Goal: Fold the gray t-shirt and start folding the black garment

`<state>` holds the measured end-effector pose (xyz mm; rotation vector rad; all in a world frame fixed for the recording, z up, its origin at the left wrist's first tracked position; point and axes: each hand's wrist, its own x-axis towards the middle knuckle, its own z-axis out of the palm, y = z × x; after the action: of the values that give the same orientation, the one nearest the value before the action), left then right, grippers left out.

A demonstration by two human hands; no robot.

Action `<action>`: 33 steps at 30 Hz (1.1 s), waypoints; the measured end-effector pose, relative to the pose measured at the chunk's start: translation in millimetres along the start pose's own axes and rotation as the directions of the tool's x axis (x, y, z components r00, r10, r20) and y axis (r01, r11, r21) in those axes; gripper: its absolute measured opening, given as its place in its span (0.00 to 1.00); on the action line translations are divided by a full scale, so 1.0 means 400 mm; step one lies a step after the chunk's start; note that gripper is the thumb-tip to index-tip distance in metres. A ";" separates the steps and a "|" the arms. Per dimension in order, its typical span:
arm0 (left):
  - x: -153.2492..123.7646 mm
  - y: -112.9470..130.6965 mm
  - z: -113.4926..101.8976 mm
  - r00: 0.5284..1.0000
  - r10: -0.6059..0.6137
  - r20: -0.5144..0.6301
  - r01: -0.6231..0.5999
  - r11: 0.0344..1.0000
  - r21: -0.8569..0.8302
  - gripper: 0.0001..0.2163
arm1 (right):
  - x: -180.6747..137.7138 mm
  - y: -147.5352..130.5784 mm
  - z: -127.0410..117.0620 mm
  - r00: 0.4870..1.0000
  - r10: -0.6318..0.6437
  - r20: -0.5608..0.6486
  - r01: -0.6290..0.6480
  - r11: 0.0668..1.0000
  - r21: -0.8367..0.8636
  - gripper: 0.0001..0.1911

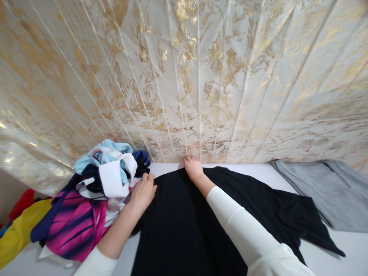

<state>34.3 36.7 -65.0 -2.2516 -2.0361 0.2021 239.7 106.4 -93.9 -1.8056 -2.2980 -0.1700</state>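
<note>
A black T-shirt [172, 218] lies spread on the white table, its top edge toward the patterned wall and one short sleeve stretched out to the right. My right hand [193, 168] is closed on the shirt's top edge near the middle, knuckles close to the wall covering. At the shirt's upper left edge, my left hand [143, 191] has its fingers curled together on the black cloth; the fingertips are partly hidden. The shirt's lower part runs out of view, and my right forearm covers some of it.
A heap of crumpled clothes [77, 226] in pink, light blue and white sits at the left, with a yellow garment [25, 230] beside it. A folded grey garment [324, 188] lies at the right. A gold-patterned covering [224, 76] rises behind the white table [345, 245].
</note>
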 end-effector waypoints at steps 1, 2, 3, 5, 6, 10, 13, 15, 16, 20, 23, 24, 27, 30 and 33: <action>-0.031 -0.001 -0.007 0.999 0.040 -0.014 -0.040 0.999 -0.003 0.15 | -0.005 -0.005 -0.006 1.000 0.023 0.006 -0.023 1.000 0.003 0.16; -0.066 -0.005 -0.012 0.996 0.079 -0.030 -0.079 0.997 -0.006 0.16 | -0.013 -0.011 -0.014 0.999 0.043 0.007 -0.043 0.999 0.007 0.16; -0.103 -0.010 -0.015 0.993 0.110 -0.043 -0.110 0.994 -0.005 0.18 | -0.025 -0.017 -0.022 0.998 0.058 0.005 -0.058 0.998 0.012 0.16; -0.174 -0.024 -0.012 0.991 0.127 -0.049 -0.127 0.992 0.009 0.17 | -0.058 -0.033 -0.040 0.998 0.067 -0.004 -0.066 0.997 0.026 0.17; -0.204 -0.033 -0.008 0.993 0.111 -0.037 -0.110 0.994 0.026 0.16 | -0.078 -0.043 -0.048 0.998 0.056 -0.005 -0.056 0.998 0.037 0.17; -0.261 -0.070 0.014 0.999 0.014 0.035 -0.017 0.995 0.095 0.10 | -0.162 -0.104 -0.065 0.999 -0.054 0.010 0.053 0.994 0.099 0.19; -0.244 -0.092 0.018 0.994 -0.046 0.102 0.041 0.998 0.054 0.09 | -0.204 -0.153 -0.051 0.987 -0.157 0.026 0.147 0.961 0.233 0.26; -0.224 -0.103 0.011 0.984 -0.103 0.142 0.101 0.995 0.022 0.11 | -0.215 -0.175 -0.031 0.981 -0.187 0.059 0.160 0.936 0.315 0.31; -0.216 -0.108 0.006 0.978 -0.138 0.159 0.137 0.990 0.014 0.11 | -0.216 -0.181 -0.019 0.979 -0.190 0.077 0.154 0.930 0.333 0.33; -0.211 -0.124 -0.021 0.969 -0.192 0.152 0.198 0.980 -0.022 0.11 | -0.210 -0.191 0.016 0.979 -0.171 0.107 0.125 0.932 0.340 0.36; -0.223 -0.130 -0.039 0.984 -0.163 0.072 0.173 0.972 -0.160 0.10 | -0.203 -0.193 0.020 0.980 -0.158 0.122 0.106 0.929 0.356 0.37; -0.227 -0.130 -0.043 0.985 -0.163 0.060 0.173 0.953 -0.249 0.10 | -0.200 -0.192 0.017 0.978 -0.162 0.128 0.103 0.920 0.379 0.37; -0.232 -0.118 -0.053 0.982 -0.175 0.077 0.188 0.808 -0.558 0.09 | -0.190 -0.178 -0.002 0.975 -0.168 0.146 0.059 0.826 0.560 0.34; -0.231 -0.085 -0.064 0.987 -0.148 0.063 0.149 0.686 -0.713 0.09 | -0.179 -0.148 -0.031 0.981 -0.049 0.185 -0.121 0.589 0.799 0.24; -0.235 -0.017 -0.081 0.997 -0.070 -0.031 0.026 0.690 -0.724 0.09 | -0.179 -0.124 -0.064 0.964 -0.028 0.264 -0.228 0.423 0.877 0.23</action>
<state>23.8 -55.7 -28.9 -2.5192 -2.4274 -0.8257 210.3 21.3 -84.1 -1.3326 -1.7252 1.1751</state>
